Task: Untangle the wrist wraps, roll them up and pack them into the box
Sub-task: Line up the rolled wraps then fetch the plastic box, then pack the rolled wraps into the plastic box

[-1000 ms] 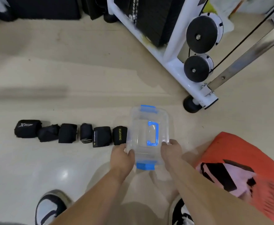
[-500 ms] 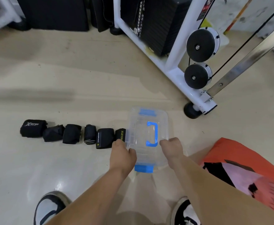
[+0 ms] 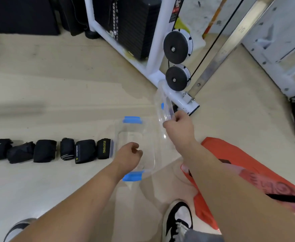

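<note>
Now the open box [image 3: 134, 135] lies near, its long axis running near to far. The row of rolled wraps [image 3: 45, 151] stretches left from its left wall, the end roll [image 3: 104, 148] just beside it. The left hand [image 3: 128, 158], loosely curled and empty, hovers nearest them; the right hand [image 3: 179, 126] grips the lid [image 3: 164, 105], raised far right.

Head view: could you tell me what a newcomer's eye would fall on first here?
The right hand holding the clear lid on edge, just right of the open clear box with blue latches on the floor. Next, the row of six rolled black wrist wraps lined up left of the box, and the orange bag at right.
</note>
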The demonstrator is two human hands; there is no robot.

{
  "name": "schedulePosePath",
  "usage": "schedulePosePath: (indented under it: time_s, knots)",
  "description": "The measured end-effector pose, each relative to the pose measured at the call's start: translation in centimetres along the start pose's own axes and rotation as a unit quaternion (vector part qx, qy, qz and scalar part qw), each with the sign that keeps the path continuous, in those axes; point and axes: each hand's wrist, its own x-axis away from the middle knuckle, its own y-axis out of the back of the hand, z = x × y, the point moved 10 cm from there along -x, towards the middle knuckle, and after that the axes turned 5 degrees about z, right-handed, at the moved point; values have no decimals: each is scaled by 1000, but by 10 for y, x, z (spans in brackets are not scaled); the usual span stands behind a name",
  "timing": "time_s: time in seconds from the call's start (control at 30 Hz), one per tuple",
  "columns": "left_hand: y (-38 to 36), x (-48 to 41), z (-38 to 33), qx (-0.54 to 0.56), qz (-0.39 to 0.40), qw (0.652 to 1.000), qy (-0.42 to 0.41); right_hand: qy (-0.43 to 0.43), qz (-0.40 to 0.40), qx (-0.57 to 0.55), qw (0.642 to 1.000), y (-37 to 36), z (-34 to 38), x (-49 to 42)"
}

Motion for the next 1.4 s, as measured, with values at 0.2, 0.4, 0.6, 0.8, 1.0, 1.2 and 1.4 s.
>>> schedulePosePath:
  time_s: [0.2,0.4,0.6,0.8,1.0,1.2,1.4]
  knots:
    - [7,9,3,-83,-45,995,-17,-41,27,241,969,-3,-85,-2]
    - [74,12,32,-158,-167,973,-26,-105,111,383,911,-35,-130,-31]
    - [79,11,84,-143,-91,983,66,-127,168,400,892,-73,-136,-43]
    - [61,16,88,-108,-12,991,78,14,97,401,911,-108,-79,-25]
    - [80,30,101,-101,-35,991,81,186,248,388,868,-237,-19,34]
    - [140,31,129,-183,-83,976,86,273,288,549,736,-317,-27,40]
    - [195,-18,111,-340,-120,932,27,254,256,753,550,-340,-65,0]
